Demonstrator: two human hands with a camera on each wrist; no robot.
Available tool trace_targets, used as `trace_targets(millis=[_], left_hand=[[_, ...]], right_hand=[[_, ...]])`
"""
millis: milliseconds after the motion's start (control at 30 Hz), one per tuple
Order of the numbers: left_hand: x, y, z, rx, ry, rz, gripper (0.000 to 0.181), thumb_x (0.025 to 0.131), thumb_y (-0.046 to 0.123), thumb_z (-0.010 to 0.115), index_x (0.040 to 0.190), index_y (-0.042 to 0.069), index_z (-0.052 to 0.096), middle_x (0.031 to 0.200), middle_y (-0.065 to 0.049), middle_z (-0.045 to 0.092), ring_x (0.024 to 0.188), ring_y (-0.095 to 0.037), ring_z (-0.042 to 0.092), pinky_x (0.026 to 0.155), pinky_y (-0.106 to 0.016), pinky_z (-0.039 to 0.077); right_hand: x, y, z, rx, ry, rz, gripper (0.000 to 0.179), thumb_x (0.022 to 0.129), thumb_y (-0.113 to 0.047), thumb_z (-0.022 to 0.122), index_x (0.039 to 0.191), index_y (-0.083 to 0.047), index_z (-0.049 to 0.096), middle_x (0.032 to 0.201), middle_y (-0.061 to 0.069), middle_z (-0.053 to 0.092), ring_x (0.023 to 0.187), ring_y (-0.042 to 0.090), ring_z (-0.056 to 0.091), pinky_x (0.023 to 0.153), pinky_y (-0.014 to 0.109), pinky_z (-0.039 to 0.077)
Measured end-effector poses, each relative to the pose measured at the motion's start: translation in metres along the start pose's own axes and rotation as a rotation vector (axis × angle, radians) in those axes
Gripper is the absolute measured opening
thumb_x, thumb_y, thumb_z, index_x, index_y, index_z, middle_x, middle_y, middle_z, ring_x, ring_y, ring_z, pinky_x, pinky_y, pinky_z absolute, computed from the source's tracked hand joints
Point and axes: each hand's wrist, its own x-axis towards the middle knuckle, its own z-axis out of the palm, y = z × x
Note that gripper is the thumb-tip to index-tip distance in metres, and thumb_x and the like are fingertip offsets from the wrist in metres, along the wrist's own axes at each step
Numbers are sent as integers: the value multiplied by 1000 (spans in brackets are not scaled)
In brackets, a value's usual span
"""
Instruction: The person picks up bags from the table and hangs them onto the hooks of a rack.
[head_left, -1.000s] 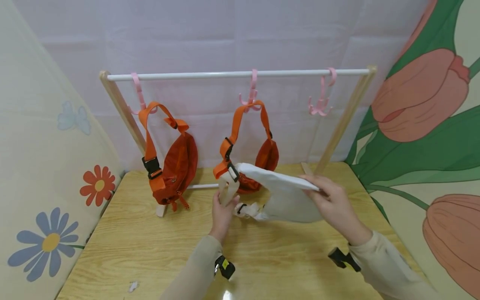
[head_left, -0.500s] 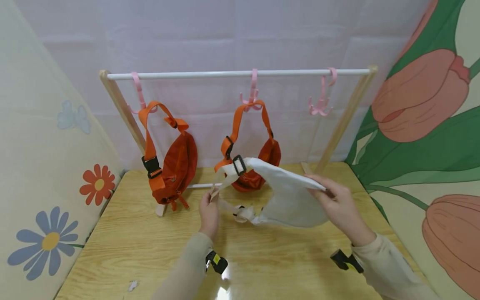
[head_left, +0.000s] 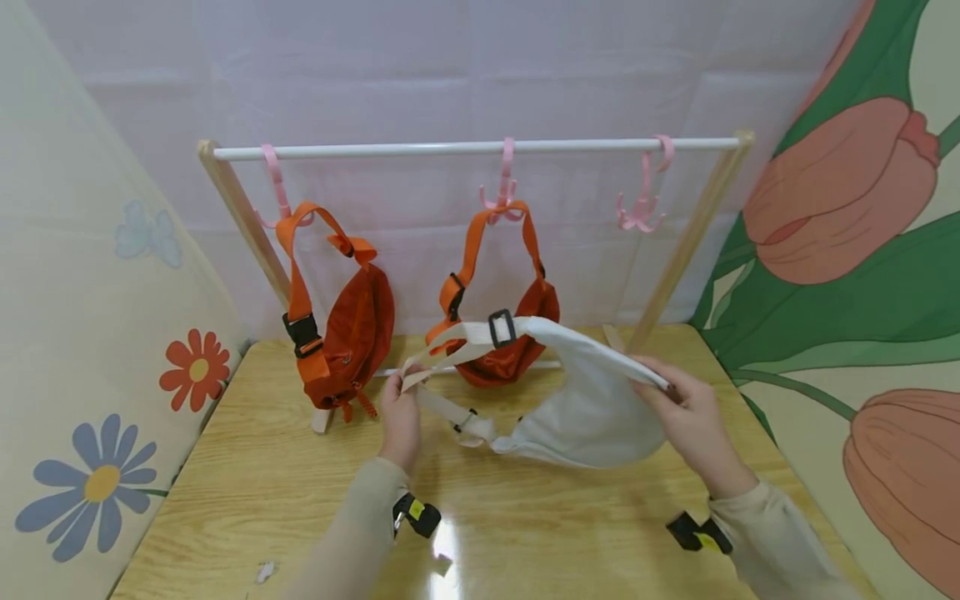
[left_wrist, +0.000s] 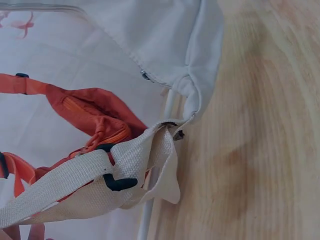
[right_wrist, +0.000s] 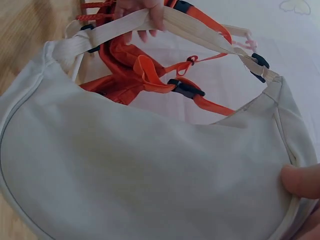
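A white crescent-shaped shoulder bag [head_left: 600, 408] is held above the table between both hands. My right hand [head_left: 686, 417] pinches the edge of its body, thumb on the near face, as the right wrist view shows [right_wrist: 302, 182]. My left hand [head_left: 401, 421] grips the cream webbing strap [head_left: 450, 337] at its looped middle, drawing it out to the left. A black slider buckle [head_left: 502, 328] sits on the upper strap. Just behind hangs an orange bag [head_left: 498, 358] from the middle pink hook [head_left: 501, 196], partly covered by the white bag and its strap.
A white rail [head_left: 420, 151] on wooden posts spans the back of the wooden table [head_left: 300, 500]. At the left, a second orange bag [head_left: 352, 333] hangs from a pink hook [head_left: 276, 183]. The right pink hook [head_left: 640, 200] bears no bag. A small white scrap [head_left: 266, 572] lies front left.
My left hand has moved left, stretching the strap away from the white bag's body. The right hand has shifted slightly right and down with the bag. The hanging orange bags stay nearly still.
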Motion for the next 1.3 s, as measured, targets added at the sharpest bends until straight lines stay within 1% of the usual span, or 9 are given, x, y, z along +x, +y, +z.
trace_targets(millis=[100,167,267,333,467,700,967,1133,1300], left_hand=[[0,8,-2,-44,6,57,17,100,2,48,103,-5,62,103,-16,64,98,-18,54,94,-34,40],[1,13,-3,-55,20,81,15,99,2,50,101,-4,64,98,-14,66,94,-17,55,89,-31,41],[4,22,-3,-32,51,72,14,99,1,50,97,-1,65,90,-5,68,88,-14,57,85,-28,43],[7,27,-2,-11,66,37,14,99,2,50,97,0,64,87,0,67,87,-11,56,85,-28,43],[9,34,-1,-9,66,11,15,100,3,50,95,4,64,83,6,65,87,-8,57,84,-24,43],[9,49,1,20,19,25,16,100,1,45,103,-3,61,94,-4,64,92,-12,57,86,-25,45],[11,68,9,8,-43,40,14,100,2,47,102,1,61,94,-1,62,93,-14,56,82,-23,46],[12,79,15,21,-76,27,16,98,0,46,105,1,61,93,-3,63,88,-13,57,81,-23,46],[10,89,20,36,-100,42,16,99,0,46,106,0,61,95,-7,64,88,-14,57,86,-28,44]], right_hand=[[-2,5,-1,1,6,61,26,93,2,61,118,7,64,104,-26,62,90,-2,59,74,13,47],[-4,9,-2,-21,0,114,27,95,-2,61,120,8,63,103,-28,60,89,-3,58,73,14,47],[-8,15,-1,-24,4,190,30,95,-4,60,122,11,60,100,-30,58,88,-3,57,72,15,48],[-11,19,0,-14,7,232,32,96,-4,60,124,12,58,99,-31,57,88,-4,56,73,14,47],[-15,25,2,13,15,275,35,96,-3,59,126,14,55,97,-33,55,88,-6,55,74,12,46],[-18,34,6,31,28,289,30,95,2,57,121,16,56,91,-30,57,84,-4,54,73,13,46],[-24,47,11,-7,-4,349,22,94,5,56,113,17,58,91,-9,60,80,0,51,70,16,44],[-27,52,15,-17,-61,454,27,97,1,54,119,16,54,108,17,61,85,-2,50,74,14,42],[-29,57,19,-1,-106,502,30,98,1,52,122,18,51,119,26,57,89,-3,51,78,15,41]])
